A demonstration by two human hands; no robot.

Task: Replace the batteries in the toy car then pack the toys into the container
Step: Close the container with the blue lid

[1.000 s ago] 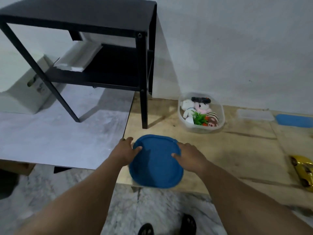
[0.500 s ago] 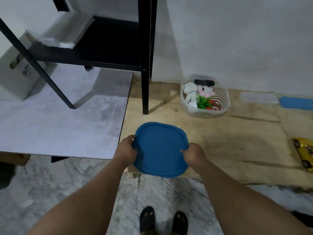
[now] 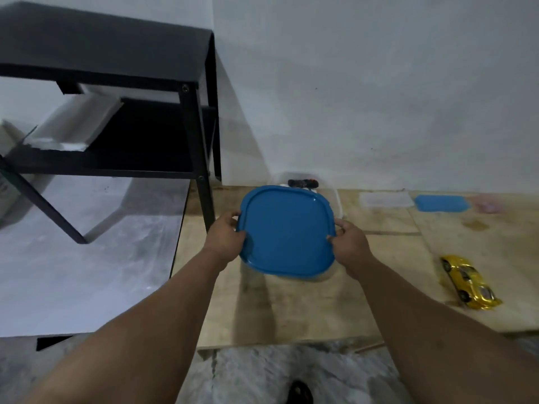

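Observation:
I hold a blue square lid [image 3: 287, 230] by its two sides. My left hand [image 3: 226, 239] grips its left edge and my right hand [image 3: 348, 243] grips its right edge. The lid hangs over the clear plastic container [image 3: 335, 198] of toys and hides most of it; only a dark toy [image 3: 302, 182] at the container's far rim and a strip of its right wall show. A yellow toy car [image 3: 466, 282] lies on the wooden board to the right, apart from both hands.
A black metal shelf table [image 3: 198, 147] stands at the left, one leg close to my left hand. A clear small container [image 3: 386, 199] and a second blue lid [image 3: 442, 203] lie by the wall. White sheet [image 3: 87, 258] covers the left floor.
Both hands lifted the blue lid from the board's near edge and carried it forward, so it now covers the toy container. The camera view shifted too.

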